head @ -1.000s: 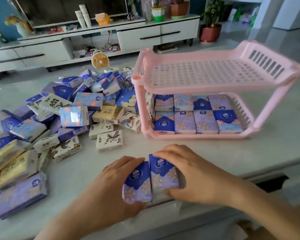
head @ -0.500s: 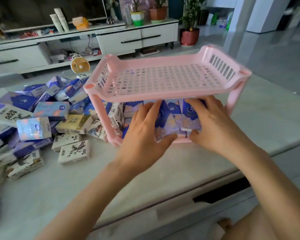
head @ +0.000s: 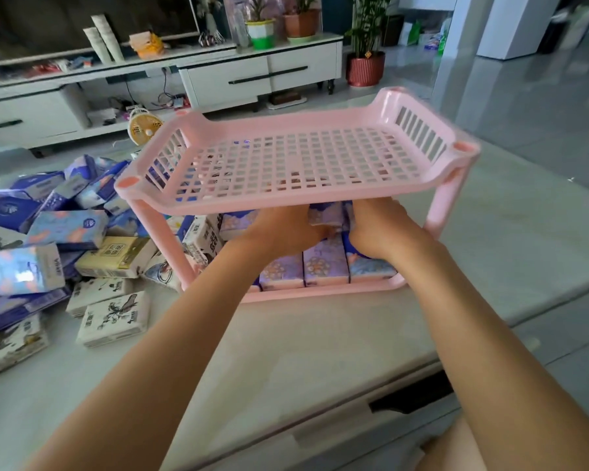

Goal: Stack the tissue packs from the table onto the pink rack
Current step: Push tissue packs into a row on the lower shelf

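The pink rack point(head: 296, 202) has two tiers and stands on the table, its slotted top tier bare. Both of my hands reach into the lower tier under that top tier. My left hand point(head: 279, 234) and my right hand point(head: 381, 229) hold two purple-blue tissue packs point(head: 327, 215) between them, above a row of packs point(head: 325, 266) lying on the lower tier. My fingertips are hidden by the top tier. A large loose pile of tissue packs point(head: 65, 229) lies on the table to the left of the rack.
The pale table point(head: 320, 351) has its front edge close to me, with a dark handle slot point(head: 412, 399) below it. Behind the table are a white TV cabinet point(head: 259, 76), a small yellow fan point(head: 145, 125) and potted plants point(head: 364, 59).
My hands lifted the two packs from the table's front edge and carried them forward into the rack's lower tier. The view moved closer to the rack.
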Demonstrator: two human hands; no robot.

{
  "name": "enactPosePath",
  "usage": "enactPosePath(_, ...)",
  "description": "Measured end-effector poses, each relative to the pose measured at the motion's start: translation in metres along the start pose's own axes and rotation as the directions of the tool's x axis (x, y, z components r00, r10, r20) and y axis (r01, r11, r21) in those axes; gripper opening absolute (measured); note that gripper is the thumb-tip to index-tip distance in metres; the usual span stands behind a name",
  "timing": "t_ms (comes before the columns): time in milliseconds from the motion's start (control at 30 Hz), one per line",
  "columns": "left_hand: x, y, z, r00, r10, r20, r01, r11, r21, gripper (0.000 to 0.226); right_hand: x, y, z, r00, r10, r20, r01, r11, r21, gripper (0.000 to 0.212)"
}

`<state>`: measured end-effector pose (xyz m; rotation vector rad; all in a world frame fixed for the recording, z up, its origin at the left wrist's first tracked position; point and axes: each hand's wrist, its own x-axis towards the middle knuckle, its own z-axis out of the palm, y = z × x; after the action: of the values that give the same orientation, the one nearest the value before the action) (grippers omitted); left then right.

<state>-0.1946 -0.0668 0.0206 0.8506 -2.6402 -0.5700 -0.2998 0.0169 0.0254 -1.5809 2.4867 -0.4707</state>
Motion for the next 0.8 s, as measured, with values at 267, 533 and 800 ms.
enactPosePath(267, -0.012, -0.02, 0.009, 0.992, 0.036, -0.117, -0.009, 0.974, 0.224, 0.045, 0.008, 0.008, 0.004, 0.998, 0.056, 0.02, -0.059, 0.971, 0.234, 0.02)
enactPosePath(533, -0.02, -0.04, 0.02, 0.994, -0.005, -0.113, 0.04, 0.951, 0.307, 0.073, 0.012, 0.014, 0.019, 0.992, -0.123, -0.013, 0.124, 0.985, 0.116, 0.07)
enactPosePath(800, -0.023, -0.047, 0.029, 0.977, 0.056, -0.206, 0.018, 0.94, 0.341, 0.08, 0.017, 0.014, 0.024, 0.983, -0.154, -0.099, 0.157, 0.987, 0.031, 0.059)
